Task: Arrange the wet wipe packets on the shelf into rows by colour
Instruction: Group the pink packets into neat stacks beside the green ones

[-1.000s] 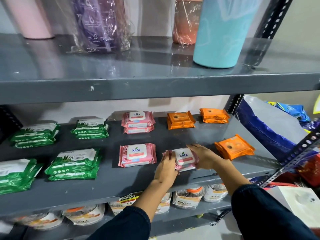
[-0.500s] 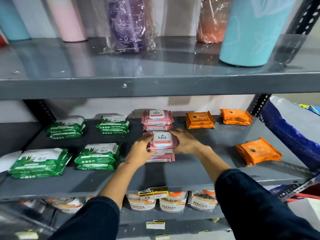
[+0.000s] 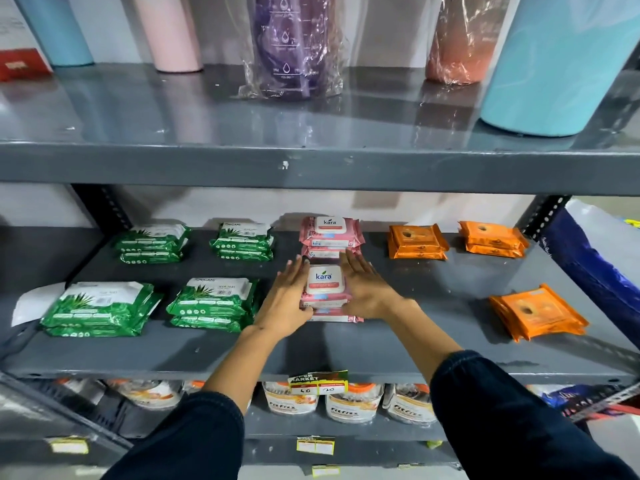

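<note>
Head view: left hand [image 3: 287,301], right hand [image 3: 369,292], fingers straight, flanked pink stack [image 3: 325,289]; green packets [image 3: 213,301] ranked; orange stack [image 3: 538,311] askew, pending

What I'm seeing: green packets [image 3: 214,299] in four flat stacks on the left of the shelf [image 3: 415,341]. Pink kara packets [image 3: 325,284] in two stacks in the middle, one behind the other. Orange packets [image 3: 538,311] on the right, two stacks at the back, one skewed up front.

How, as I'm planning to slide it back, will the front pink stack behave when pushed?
Likely slides easily: the front pink stack has glossy wrappers on a smooth shelf. Its upper packet may skid off the lower one. Soft edges probably crumple.
</note>
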A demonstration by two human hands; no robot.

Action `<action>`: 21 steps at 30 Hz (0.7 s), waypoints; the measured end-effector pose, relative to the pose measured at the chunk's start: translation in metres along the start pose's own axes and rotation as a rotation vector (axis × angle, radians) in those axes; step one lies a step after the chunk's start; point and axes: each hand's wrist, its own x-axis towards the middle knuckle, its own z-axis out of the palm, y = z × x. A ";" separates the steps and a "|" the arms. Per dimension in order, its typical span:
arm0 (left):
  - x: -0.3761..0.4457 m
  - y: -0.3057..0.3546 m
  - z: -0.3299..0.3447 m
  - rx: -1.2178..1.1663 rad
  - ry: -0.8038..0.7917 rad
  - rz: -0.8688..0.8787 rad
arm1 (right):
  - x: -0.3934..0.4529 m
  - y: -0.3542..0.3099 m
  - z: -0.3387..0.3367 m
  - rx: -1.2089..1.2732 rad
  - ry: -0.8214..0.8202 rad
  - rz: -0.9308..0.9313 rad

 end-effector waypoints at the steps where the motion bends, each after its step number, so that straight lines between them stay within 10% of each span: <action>1: -0.001 0.002 0.003 0.098 -0.002 0.052 | -0.004 -0.003 0.006 -0.045 0.049 -0.028; 21: -0.005 0.010 0.010 0.213 -0.072 0.070 | -0.010 -0.020 0.032 -0.170 0.150 0.025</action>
